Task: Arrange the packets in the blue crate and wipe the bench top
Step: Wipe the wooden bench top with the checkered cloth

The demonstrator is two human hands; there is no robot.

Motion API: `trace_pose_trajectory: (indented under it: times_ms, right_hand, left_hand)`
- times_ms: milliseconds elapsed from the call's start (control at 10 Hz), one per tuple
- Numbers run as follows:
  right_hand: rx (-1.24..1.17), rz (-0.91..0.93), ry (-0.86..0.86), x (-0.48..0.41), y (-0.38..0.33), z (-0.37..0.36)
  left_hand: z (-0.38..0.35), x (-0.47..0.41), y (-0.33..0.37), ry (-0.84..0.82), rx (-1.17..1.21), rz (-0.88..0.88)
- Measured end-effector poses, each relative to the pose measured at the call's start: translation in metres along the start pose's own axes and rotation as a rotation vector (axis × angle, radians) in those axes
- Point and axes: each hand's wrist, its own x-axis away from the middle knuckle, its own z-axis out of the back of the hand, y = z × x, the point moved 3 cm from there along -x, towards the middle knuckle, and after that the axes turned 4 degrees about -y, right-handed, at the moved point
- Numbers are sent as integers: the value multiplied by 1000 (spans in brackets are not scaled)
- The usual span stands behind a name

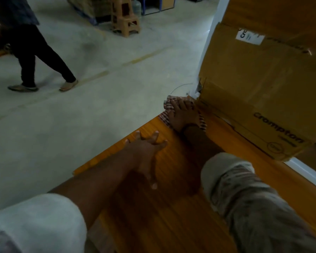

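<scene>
The orange wooden bench top (173, 212) runs from the bottom of the view to a far corner. My right hand (181, 114) lies on a striped cloth (169, 101) at that far corner, fingers spread over it, pressing it against the bench beside a cardboard box. My left hand (146, 150) rests flat on the bench near its left edge, fingers spread, holding nothing. No blue crate or packets are in view.
A large cardboard box (259, 84) marked Crompton sits on the bench at the right, touching the cloth's corner. A grey concrete floor (98, 88) lies to the left. A person (29, 52) walks there at far left. Plastic stools (125, 21) stand at the back.
</scene>
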Motion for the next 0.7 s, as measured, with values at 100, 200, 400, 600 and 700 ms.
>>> trace_pose_trajectory:
  times_ms: [100, 200, 400, 600, 700]
  right_hand:
    - [9, 39, 16, 10, -8, 5]
    - [10, 43, 15, 74, 10, -8]
    - [-6, -68, 17, 49, 40, -2]
    - [-36, -91, -17, 24, 42, 2]
    - [-18, -111, 2, 86, 61, 1]
  left_hand:
    - [5, 7, 4, -36, -70, 33]
    - [3, 5, 3, -24, -71, 23]
    - [4, 9, 4, -21, -43, 26]
    - [3, 10, 5, -38, -58, 16]
    - [2, 9, 3, -31, -78, 10]
